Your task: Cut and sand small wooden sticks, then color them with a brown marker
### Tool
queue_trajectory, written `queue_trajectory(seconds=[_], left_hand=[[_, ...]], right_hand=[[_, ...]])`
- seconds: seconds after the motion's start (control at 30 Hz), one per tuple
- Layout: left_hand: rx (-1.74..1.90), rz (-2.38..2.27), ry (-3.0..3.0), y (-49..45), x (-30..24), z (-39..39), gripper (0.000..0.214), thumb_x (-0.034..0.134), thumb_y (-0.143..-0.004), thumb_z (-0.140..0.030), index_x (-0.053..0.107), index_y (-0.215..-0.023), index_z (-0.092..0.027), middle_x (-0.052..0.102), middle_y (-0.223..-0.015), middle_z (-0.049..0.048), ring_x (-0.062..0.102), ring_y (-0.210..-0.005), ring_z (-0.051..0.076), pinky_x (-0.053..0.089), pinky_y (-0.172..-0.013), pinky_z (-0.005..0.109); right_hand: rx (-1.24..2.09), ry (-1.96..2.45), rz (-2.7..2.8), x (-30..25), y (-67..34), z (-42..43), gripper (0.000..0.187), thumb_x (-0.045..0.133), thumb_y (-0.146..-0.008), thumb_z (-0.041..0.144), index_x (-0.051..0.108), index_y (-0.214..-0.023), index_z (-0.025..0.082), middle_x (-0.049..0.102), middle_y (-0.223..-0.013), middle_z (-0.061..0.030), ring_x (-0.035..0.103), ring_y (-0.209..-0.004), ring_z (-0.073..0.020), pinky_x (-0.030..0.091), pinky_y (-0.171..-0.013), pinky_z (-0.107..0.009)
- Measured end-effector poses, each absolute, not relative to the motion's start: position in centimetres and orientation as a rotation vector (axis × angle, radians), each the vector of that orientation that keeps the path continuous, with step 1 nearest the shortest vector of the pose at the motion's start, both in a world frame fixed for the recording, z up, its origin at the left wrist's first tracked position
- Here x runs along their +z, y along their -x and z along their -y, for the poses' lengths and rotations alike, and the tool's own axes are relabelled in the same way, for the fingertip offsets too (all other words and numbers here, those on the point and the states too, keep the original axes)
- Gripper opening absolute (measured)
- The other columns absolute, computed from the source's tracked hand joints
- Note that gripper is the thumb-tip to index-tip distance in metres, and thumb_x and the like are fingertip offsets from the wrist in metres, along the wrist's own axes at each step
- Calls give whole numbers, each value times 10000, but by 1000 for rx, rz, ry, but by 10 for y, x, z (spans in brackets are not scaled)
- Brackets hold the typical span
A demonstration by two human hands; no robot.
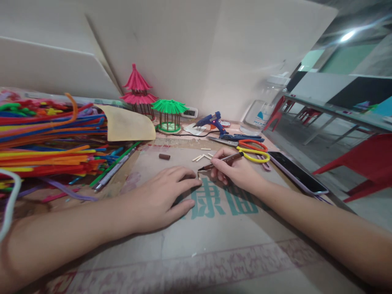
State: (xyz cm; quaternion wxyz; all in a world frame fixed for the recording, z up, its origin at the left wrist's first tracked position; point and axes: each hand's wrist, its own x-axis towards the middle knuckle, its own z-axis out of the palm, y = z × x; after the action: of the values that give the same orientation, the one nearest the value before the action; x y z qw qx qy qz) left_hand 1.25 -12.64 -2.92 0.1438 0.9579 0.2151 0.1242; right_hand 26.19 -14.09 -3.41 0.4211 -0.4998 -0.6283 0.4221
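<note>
My right hand (pixel 228 167) grips a brown marker pen (pixel 211 165), its uncapped dark tip pointing left and down. Just below that tip, a short pale wooden stick (pixel 199 176) stands at the fingertips of my left hand (pixel 165 194); whether they press on it I cannot tell. My left hand lies low over the table sheet, fingers stretched out and thumb apart. Several more short pale sticks (pixel 200 157) lie scattered beyond the pen. The brown pen cap (pixel 164 157) rests on its side farther left.
Bundles of coloured pipe cleaners (pixel 52 130) fill the left side. At the back stand a pink pagoda model (pixel 136 87), a green-roofed one (pixel 170 108), a blue glue gun (pixel 211 120) and a clear bottle (pixel 260 106). Scissors (pixel 252 153) and a phone (pixel 297 173) lie right.
</note>
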Motion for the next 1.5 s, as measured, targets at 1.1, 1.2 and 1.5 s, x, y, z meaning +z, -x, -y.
queue_trajectory(seconds=[1.1,1.2,1.5], left_hand=[[355,-624,-2728,-14,-28,127,390,501,-996,-363,601,-1358,-258,563,-1362,111,543,-1264,299,447,-1092,506],[348,-622,-2735,-13,-27,127,396,498,-999,-361,598,-1367,-254,561,-1368,117,539,-1269,301,445,-1093,511],[375,-599,-2741,-13,-28,126,393,504,-993,-349,601,-1363,-259,569,-1358,113,552,-1251,298,451,-1082,497]], right_hand=[[1101,1238,1619,-32,-264,140,259,643,-882,429,529,-812,207,663,-586,20,499,-430,-85,405,-411,-195],[1117,1245,1616,-31,-264,141,270,654,-866,440,531,-801,209,664,-580,16,501,-431,-89,409,-413,-201],[1088,1248,1587,-33,-262,141,293,653,-876,476,513,-847,221,665,-608,22,504,-442,-92,396,-401,-199]])
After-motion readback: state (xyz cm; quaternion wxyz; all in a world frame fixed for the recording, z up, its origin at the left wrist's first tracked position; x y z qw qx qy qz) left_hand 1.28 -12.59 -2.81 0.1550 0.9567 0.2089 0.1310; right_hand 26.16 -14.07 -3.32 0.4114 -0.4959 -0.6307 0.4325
